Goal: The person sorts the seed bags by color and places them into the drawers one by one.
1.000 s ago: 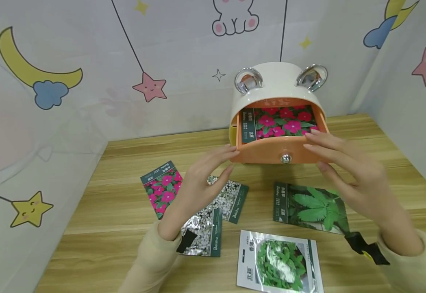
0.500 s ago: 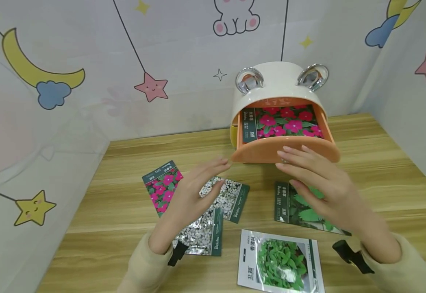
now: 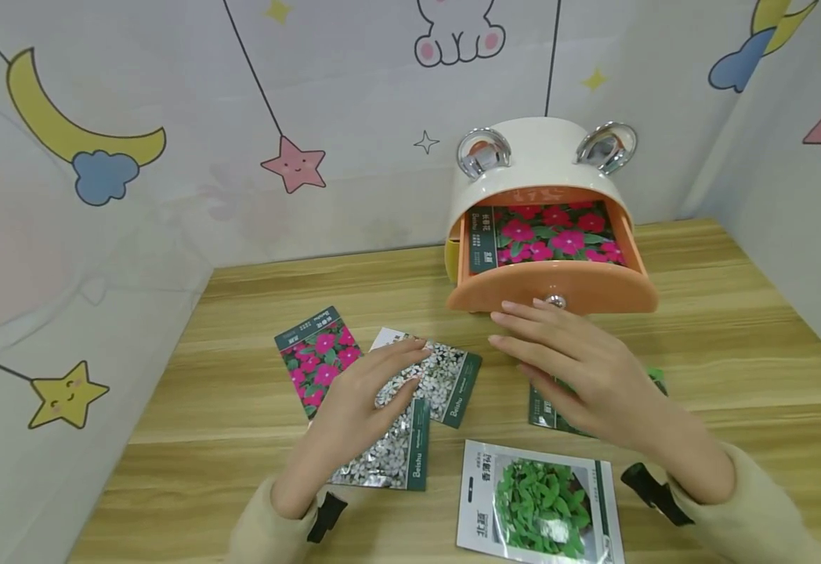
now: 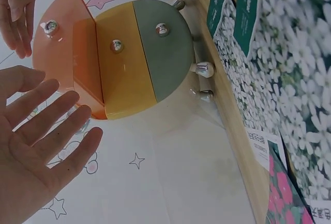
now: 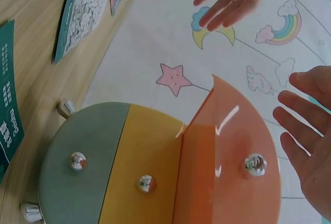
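My left hand (image 3: 363, 392) is held with relaxed, spread fingers over the white-flower seed packets (image 3: 446, 384), holding nothing. My right hand (image 3: 587, 368) hovers with loose fingers in front of the pulled-out orange drawer (image 3: 509, 290), partly covering the green-leaf seed packet (image 3: 544, 411). Inside that drawer lies a pink-flower seed packet (image 3: 558, 235). The drawer belongs to a small rounded white cabinet (image 3: 540, 149) with chrome ears. Below it, the yellow drawer (image 4: 121, 63) and the green drawer (image 4: 163, 53) are closed, each with a silver knob, in the left wrist view.
Another pink-flower packet (image 3: 319, 360) lies at the left on the wooden table (image 3: 241, 313). A white packet with a green plant picture (image 3: 540, 501) lies near the front. Behind the cabinet hangs a white cloth (image 3: 368, 94) printed with stars and moons.
Both hands have come away from the orange drawer's front, back toward the person; the right hand also moved left. The drawer stays pulled out with the packet in it.
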`<state>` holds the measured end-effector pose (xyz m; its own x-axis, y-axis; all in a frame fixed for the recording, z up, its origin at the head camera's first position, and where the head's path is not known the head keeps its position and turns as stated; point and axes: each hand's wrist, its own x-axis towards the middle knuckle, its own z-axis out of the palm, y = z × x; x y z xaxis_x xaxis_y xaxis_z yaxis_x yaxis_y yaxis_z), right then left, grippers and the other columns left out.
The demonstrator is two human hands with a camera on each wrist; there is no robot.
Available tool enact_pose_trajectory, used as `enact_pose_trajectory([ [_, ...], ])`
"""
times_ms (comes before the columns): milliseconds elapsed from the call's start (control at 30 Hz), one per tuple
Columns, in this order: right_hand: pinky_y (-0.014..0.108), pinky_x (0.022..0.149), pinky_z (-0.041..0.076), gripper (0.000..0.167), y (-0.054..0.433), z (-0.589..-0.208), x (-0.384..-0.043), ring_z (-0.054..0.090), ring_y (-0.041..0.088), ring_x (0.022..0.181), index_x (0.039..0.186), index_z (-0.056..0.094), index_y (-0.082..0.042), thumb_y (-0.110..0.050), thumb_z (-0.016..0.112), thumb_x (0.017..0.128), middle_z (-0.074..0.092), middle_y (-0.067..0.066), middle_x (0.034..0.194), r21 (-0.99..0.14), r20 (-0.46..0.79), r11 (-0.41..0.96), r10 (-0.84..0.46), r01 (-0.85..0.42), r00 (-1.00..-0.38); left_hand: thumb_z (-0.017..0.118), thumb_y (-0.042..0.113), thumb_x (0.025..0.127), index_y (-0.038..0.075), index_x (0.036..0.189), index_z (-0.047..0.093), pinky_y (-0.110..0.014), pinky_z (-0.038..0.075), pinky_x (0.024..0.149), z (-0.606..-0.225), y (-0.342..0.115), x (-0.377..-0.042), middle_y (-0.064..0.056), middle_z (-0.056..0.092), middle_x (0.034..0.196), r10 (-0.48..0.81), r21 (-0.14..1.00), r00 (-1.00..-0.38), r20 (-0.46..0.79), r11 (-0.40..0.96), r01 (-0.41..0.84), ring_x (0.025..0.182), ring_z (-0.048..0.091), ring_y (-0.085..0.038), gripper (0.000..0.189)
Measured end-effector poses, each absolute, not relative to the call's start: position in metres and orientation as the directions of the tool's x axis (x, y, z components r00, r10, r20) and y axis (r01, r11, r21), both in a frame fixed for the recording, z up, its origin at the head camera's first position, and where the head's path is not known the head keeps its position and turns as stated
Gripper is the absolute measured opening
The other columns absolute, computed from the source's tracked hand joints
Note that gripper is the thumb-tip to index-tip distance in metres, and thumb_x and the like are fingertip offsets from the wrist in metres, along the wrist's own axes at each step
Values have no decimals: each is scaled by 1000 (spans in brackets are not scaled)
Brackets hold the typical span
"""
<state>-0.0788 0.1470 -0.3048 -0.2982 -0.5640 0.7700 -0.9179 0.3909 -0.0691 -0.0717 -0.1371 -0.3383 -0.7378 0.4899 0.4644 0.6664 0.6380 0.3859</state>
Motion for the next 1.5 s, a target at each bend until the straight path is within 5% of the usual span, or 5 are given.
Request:
enact_pose_trajectory([
  [433,28,121,25,37,129,-320,-87,49,26,132,131,60,-12,-27,41,103,58,7,138,-63,580,426,-720,-902,-381,66,20,90,16,125,63,-42,53,96,-357,-160,-61,-4,64,130,485,367,-788,380,702,610,120,60,-23,36],
  [600,34,117,33,42,124,-325,-93,49,25,133,133,57,-13,-32,34,104,55,5,141,-45,531,434,-752,-900,-390,67,20,89,15,125,63,-41,53,97,-362,-168,-61,-4,63,130,473,376,-800,370,711,594,120,60,-23,36],
  [900,42,111,41,46,106,-335,-103,50,25,132,134,57,-15,-21,67,89,56,6,140,-19,427,442,-807,-897,-407,66,16,89,10,125,63,-41,54,95,-368,-183,-64,-8,64,128,472,376,-801,369,712,593,117,62,-26,36],
  [1500,38,118,32,47,58,-350,-109,39,21,141,143,47,-21,-29,55,98,45,2,150,-64,128,448,-883,-892,-452,65,7,89,10,129,60,-47,52,97,-383,-222,-76,-11,62,130,419,424,-875,244,765,485,119,60,-31,40],
])
